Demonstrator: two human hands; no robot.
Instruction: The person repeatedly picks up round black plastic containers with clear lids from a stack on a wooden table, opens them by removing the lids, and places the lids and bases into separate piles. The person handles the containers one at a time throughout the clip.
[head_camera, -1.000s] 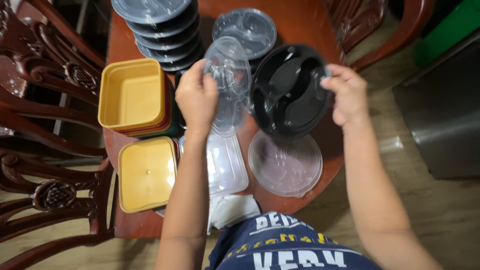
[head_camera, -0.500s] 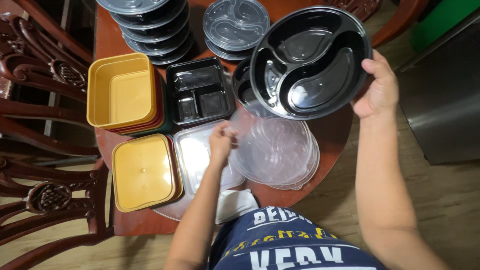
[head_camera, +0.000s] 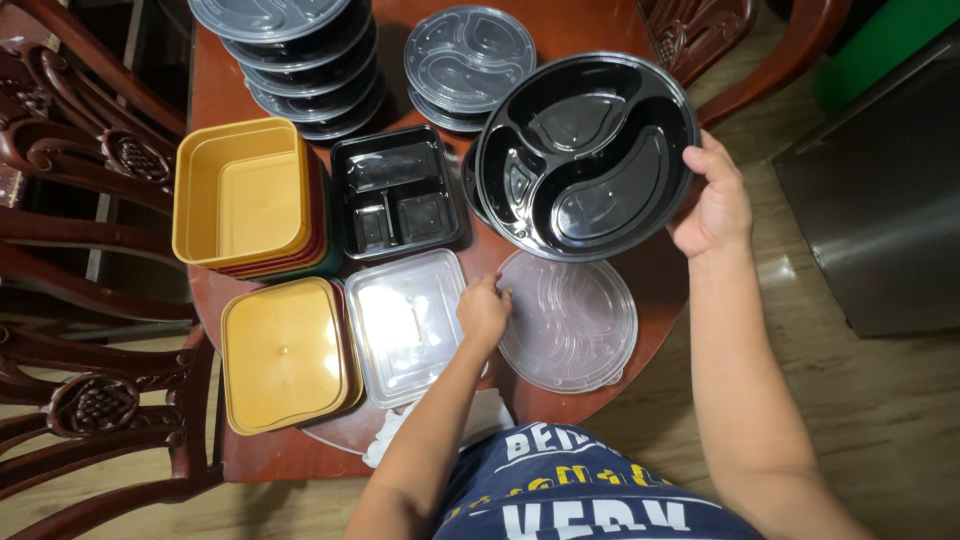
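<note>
Right hand: the right hand (head_camera: 716, 205) is raised above the red-brown wooden table (head_camera: 655, 275), fingers curled over the right rim of a round black plastic tray with three compartments (head_camera: 585, 155), thumb on the near side of the rim; it has the tray in a firm pinch.

Round black tray: held tilted, its open side facing up towards the camera, above the far right part of the table; another dark round rim shows just behind its left edge.

Left hand: the left hand (head_camera: 484, 312) is down at the table, fingers bent and close together, fingertips at the left edge of a round clear plastic lid (head_camera: 570, 322); whether they grip the edge or only touch it, I cannot tell.

Round clear lid: lies flat on the table, below the held tray and near the table's front edge.

Left of the clear lid: a rectangular clear plastic lid (head_camera: 405, 325), touching the left hand's side, then a stack of yellow rectangular lids (head_camera: 285, 355).

Beyond the rectangular lid: a black rectangular compartment tray (head_camera: 395, 192), and left of it a stack of yellow rectangular containers (head_camera: 245, 195).

Far side of the table: a stack of lidded round black containers (head_camera: 295, 55) and a stack of round clear compartment lids (head_camera: 468, 58).
</note>
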